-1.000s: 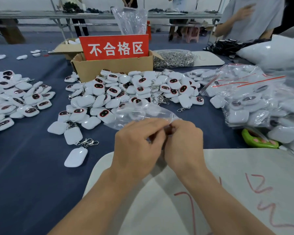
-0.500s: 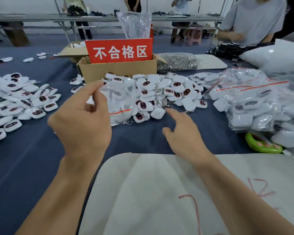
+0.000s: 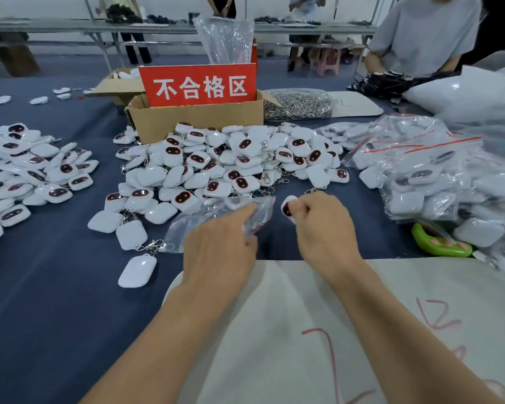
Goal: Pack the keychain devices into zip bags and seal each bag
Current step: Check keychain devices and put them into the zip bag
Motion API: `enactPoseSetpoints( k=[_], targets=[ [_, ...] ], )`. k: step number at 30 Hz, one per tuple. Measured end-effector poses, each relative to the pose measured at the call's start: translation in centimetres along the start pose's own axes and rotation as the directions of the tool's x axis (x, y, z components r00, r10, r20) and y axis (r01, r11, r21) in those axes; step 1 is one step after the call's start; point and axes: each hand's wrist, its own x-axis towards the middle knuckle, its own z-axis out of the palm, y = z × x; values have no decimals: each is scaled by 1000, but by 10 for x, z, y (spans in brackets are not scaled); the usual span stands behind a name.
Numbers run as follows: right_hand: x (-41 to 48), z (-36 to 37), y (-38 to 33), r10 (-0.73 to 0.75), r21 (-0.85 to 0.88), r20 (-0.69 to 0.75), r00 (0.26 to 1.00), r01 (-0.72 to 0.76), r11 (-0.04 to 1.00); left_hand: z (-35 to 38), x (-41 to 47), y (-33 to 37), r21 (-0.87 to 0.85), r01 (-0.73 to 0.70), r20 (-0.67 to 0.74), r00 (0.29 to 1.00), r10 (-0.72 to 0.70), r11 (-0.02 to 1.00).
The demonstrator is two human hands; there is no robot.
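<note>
The left hand (image 3: 219,252) pinched one end of a clear plastic zip bag (image 3: 213,217) that lay low over the dark blue cloth surface (image 3: 56,287). Just beside the bag, the right hand (image 3: 325,228) pinched a white rounded keychain device with a dark face (image 3: 288,207), near the loose pile of matching devices (image 3: 231,161).

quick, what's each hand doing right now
left hand: pinching a clear zip bag
right hand: holding a keychain device
</note>
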Motion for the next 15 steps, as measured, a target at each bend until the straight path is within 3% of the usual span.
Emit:
enactPoseSetpoints(
  k=[2,4,6,10,13,15],
  targets=[
    [-10,-11,2,202,377,-8,979,-184,908,0,2,-3,45,63,-25,998,-62,997],
    [-22,-20,-3,239,588,135,962,-272,762,0,5,-2,110,129,-90,989,-119,986],
    [-30,-23,-9,188,679,252,949,-311,665,-2,4,4,94,101,-163,983,-85,990],
    [-29,-28,-18,159,760,380,911,-406,508,-4,-3,18,-242,-58,-147,989,23,968],
    [-27,-30,-17,146,768,433,890,-449,457,-5,-1,18,-469,59,-41,995,-88,881],
    [-28,-32,-18,123,771,441,889,-445,456,-4,3,15,-606,173,115,985,-130,776]
  ],
)
